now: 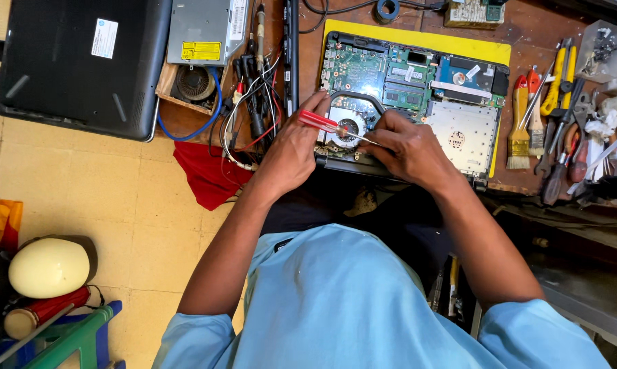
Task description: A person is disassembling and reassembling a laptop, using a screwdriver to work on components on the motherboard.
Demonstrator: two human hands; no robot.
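Observation:
An opened laptop [458, 130] lies on a yellow mat [417, 37], its green circuit board, round cooling fan [349, 126] and hard drive exposed. My left hand [291, 147] grips a screwdriver with a clear red handle [316, 121]; its thin shaft points right and down toward the laptop's near edge. My right hand [407, 147] rests on the near edge beside the fan, fingers bent around the screwdriver's tip. What the tip touches is hidden by those fingers.
Screwdrivers, pliers and a paintbrush [520, 130] lie at the right of the wooden bench. Tangled wires [254, 102], an optical drive [206, 31] and a black laptop lid [76, 61] sit left. A red cloth [206, 174] hangs off the edge. A cream helmet [49, 266] is on the tiled floor.

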